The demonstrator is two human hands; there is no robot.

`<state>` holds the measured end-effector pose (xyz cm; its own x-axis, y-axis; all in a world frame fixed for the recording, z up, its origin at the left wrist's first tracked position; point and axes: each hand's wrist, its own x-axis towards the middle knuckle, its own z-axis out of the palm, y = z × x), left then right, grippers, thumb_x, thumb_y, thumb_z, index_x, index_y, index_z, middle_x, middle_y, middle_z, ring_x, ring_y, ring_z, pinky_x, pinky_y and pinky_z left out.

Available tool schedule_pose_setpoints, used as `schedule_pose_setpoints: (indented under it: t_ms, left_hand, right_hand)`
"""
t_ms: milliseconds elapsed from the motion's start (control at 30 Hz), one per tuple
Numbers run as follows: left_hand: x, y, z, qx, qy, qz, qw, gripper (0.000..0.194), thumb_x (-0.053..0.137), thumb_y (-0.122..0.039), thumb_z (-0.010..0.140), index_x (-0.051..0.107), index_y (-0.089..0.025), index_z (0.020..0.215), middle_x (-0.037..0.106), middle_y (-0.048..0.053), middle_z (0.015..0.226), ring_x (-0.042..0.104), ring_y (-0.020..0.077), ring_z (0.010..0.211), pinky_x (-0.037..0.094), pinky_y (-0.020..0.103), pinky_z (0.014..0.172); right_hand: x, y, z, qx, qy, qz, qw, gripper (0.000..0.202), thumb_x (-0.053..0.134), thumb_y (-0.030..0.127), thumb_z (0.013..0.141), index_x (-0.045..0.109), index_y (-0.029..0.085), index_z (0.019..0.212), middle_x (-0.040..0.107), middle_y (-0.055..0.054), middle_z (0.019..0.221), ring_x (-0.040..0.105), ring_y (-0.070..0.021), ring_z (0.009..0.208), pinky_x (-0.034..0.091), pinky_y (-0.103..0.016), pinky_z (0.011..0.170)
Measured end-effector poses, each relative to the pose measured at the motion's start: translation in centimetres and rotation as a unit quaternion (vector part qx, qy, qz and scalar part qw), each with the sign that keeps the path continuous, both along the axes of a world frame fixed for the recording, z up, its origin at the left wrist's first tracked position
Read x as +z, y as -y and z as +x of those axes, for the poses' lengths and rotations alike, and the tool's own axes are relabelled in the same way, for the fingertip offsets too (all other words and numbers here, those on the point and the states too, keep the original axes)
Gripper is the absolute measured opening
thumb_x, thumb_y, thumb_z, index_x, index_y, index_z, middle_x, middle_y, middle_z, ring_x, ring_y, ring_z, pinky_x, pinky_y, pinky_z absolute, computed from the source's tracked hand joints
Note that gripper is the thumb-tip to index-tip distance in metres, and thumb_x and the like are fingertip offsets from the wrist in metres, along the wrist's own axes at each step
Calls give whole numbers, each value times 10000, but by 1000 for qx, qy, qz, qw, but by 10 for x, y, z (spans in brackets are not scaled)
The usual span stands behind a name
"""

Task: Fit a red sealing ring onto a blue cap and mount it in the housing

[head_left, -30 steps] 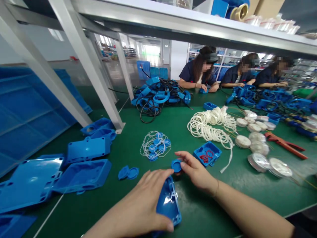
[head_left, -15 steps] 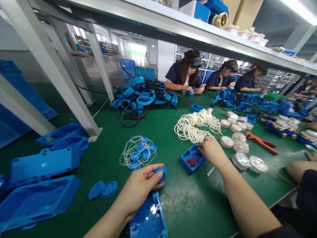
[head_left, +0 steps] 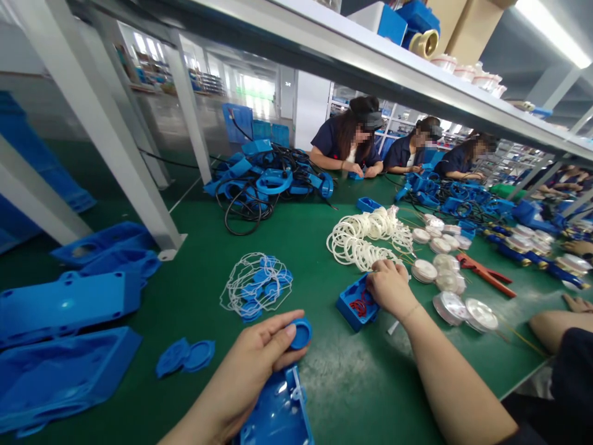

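- A second ago both our hands were at the round blue cap (head_left: pixel 302 335); now our left hand (head_left: pixel 264 352) alone has it, clamped between thumb and fingers.
- Our right hand (head_left: pixel 391 290) has gone over to the small blue box (head_left: pixel 351 317); its fingers reach inside, and whether they are closed on something, we cannot tell.
- Red rings (head_left: pixel 359 307) lie there, just beside this hand, so we judge the two hands have separate roles now.
- The open blue housing (head_left: pixel 278 411) is just below our left hand, the white rings (head_left: pixel 345 241) beyond our right.
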<state>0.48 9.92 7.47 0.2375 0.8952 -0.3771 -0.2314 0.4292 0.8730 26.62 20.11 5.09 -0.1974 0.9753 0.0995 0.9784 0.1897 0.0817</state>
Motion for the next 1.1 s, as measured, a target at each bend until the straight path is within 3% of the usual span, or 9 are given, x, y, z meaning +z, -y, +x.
schedule_pose_setpoints:
  t_ms: [100,233,333,500,833,1000,1100]
  left_hand:
    - [2,4,1,10,36,-3,999,433,602,-314,841,508,-142,1227,644,83,1021,574,228,1045,460,347,975]
    - [3,8,3,19,57,-13,998,411,616,-299,832,531,-143,1202,647,81,1010,578,229,1039,457,349,973]
    - [2,8,4,23,50,-18,998,395,621,-279,827,543,-136,1187,649,89,1010,586,229,1022,454,360,971]
    - [1,7,3,18,42,-20,999,384,625,-279,823,553,-137,1172,652,82,984,602,225,989,462,358,957]
    - [-2,8,4,15,35,-23,999,380,633,-279,818,558,-151,1169,652,74,993,604,210,982,475,318,928]
    - [-1,9,5,28,56,-27,998,363,620,-248,827,555,-131,1165,654,89,995,605,217,982,481,336,931]
    - [0,11,8,40,83,-33,995,354,609,-229,832,553,-113,1162,656,112,1002,616,221,963,483,354,929]
  right_hand:
    - [9,8,1,-2,-6,20,1000,193,479,273,866,665,227,883,559,-78,1105,442,-265,1071,294,-411,880]
    - [16,13,5,2,-11,11,1000,250,402,254,900,640,198,950,578,-86,999,503,-222,952,350,-340,806]
    - [12,10,8,-1,-4,-11,1000,235,449,278,879,670,217,928,583,-93,984,506,-246,942,362,-352,776]
    - [-1,3,6,14,5,-44,999,155,566,303,802,706,305,869,546,-57,1164,424,-299,1116,335,-417,855]
    - [-8,-5,7,14,-25,-55,998,190,516,228,800,694,168,771,558,-154,1023,464,-315,1002,396,-403,777]
    - [13,11,5,36,-91,-25,995,165,485,205,842,643,160,856,529,-128,1043,456,-266,1018,371,-407,893]
    - [32,39,-14,120,-201,-41,971,137,455,255,889,580,200,889,513,-61,1047,469,-177,1012,385,-303,910]
